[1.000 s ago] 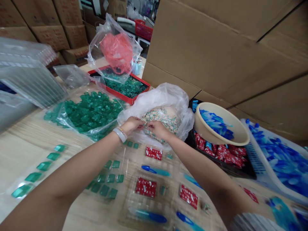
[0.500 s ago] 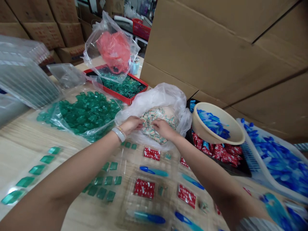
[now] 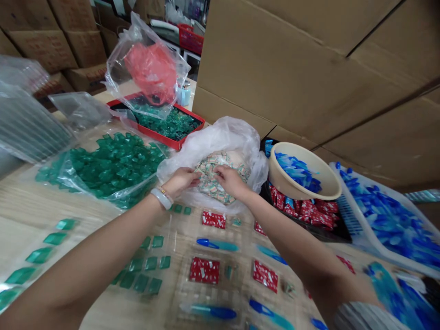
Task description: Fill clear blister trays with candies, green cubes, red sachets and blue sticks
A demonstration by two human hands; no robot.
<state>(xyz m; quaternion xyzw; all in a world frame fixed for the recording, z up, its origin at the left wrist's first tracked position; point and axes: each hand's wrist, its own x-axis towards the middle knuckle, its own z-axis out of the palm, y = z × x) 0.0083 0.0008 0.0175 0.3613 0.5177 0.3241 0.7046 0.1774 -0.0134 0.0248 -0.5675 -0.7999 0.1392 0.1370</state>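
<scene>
Left hand: the left hand [image 3: 180, 182] is over the near left part of the white bag [image 3: 223, 129], beside the small pieces [image 3: 210, 178]. Grip: fingers bent toward the thumb; whether they pinch a piece cannot be told.
Right hand: the right hand [image 3: 229, 181] is above the small pieces, apart from the left hand. Grip: fingers curled toward the thumb; contact between the tips, or with a piece, cannot be told.
White bag: open on the worktop [image 3: 20, 197], rim crumpled around the small pieces.
Small pieces: pale orange, white and green, heaped inside the white bag.
Green packets: a pile of green packets [image 3: 113, 165] on clear plastic, left of the white bag.
Red-rimmed tray: the red-rimmed tray [image 3: 178, 145] stands behind the green packets and holds green items.
Basin: the cream basin [image 3: 302, 189], right of the white bag, holds blue items; red packets [image 3: 311, 213] lie below it.
White basket: the white basket [image 3: 371, 229], at far right, is filled with blue items.
Clear trays: in front of the hands; they hold a red packet [image 3: 204, 270] and a blue item [image 3: 217, 244], among others.
</scene>
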